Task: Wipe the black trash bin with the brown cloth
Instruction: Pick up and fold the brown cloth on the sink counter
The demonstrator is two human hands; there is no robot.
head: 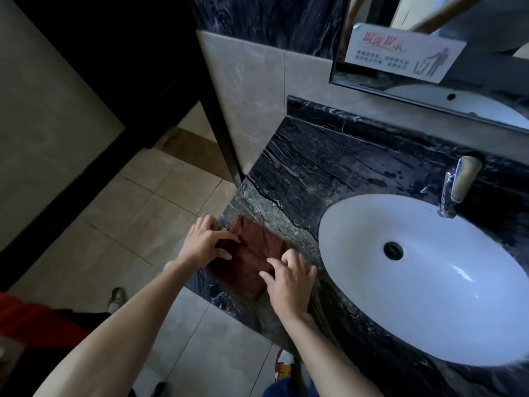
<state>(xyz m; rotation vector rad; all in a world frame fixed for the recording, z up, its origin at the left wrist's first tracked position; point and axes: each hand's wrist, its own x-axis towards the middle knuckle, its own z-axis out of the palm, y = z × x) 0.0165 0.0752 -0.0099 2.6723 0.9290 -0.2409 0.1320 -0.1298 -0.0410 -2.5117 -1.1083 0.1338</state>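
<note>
A folded brown cloth (252,263) lies flat at the near left corner of the black marble counter (329,167). My left hand (204,242) rests on the cloth's left edge, fingers spread and slightly bent. The fingertips of my right hand (289,282) touch the cloth's right edge, its fingers bent at the knuckles. Neither hand lifts the cloth. The black trash bin is not in view.
A white oval sink (423,282) with a chrome tap (455,187) sits right of the cloth. A mirror with a white sign (400,53) hangs above. Beige floor tiles (120,224) lie left of the counter, beside a dark partition (217,110). My shoes show below.
</note>
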